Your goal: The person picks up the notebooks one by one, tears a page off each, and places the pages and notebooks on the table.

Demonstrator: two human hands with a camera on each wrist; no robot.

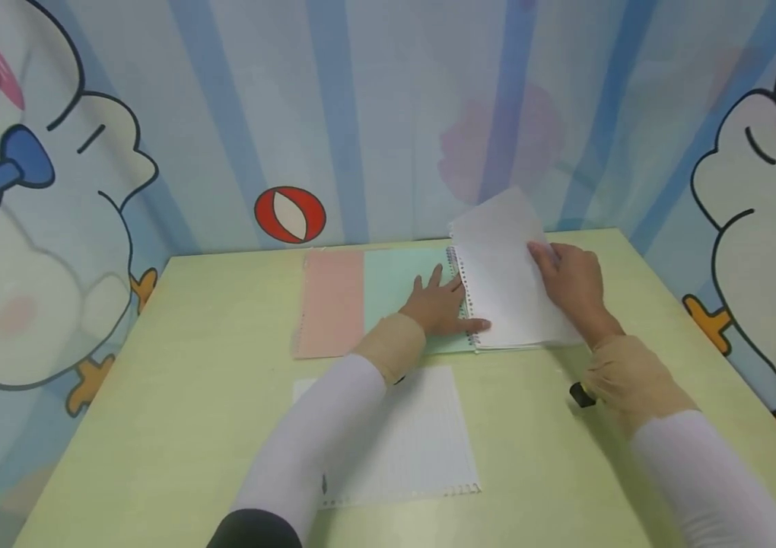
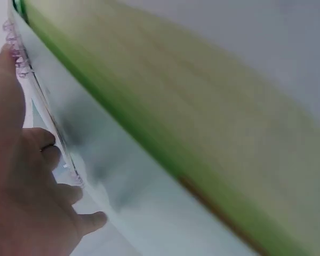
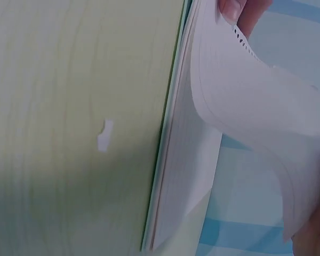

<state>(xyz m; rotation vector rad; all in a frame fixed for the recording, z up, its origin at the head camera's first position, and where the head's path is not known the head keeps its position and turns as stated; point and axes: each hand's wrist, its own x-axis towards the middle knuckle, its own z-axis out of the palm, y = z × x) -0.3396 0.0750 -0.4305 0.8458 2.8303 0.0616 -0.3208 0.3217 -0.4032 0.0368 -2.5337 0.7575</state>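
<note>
A spiral notebook lies open, its mint-green cover [image 1: 391, 278] to the left of the wire coil [image 1: 453, 262]. My left hand [image 1: 437, 308] rests with spread fingers on the cover and along the coil, its thumb across the edge of the white page [image 1: 504, 266]. In the left wrist view, that hand [image 2: 32, 165] lies beside the coil. My right hand [image 1: 574, 285] pinches the page's right side between thumb and fingers. The page [image 3: 256, 101] is lifted and curved, its punched edge partly off the coil in the right wrist view.
A pink cover [image 1: 333, 304] lies at the left of the mint one. Nearer me, a loose lined sheet [image 1: 422, 434] with a ragged punched edge lies partly under my left arm. A small white paper scrap [image 3: 105, 136] is on the table. A patterned cloth [image 1: 388, 114] hangs behind.
</note>
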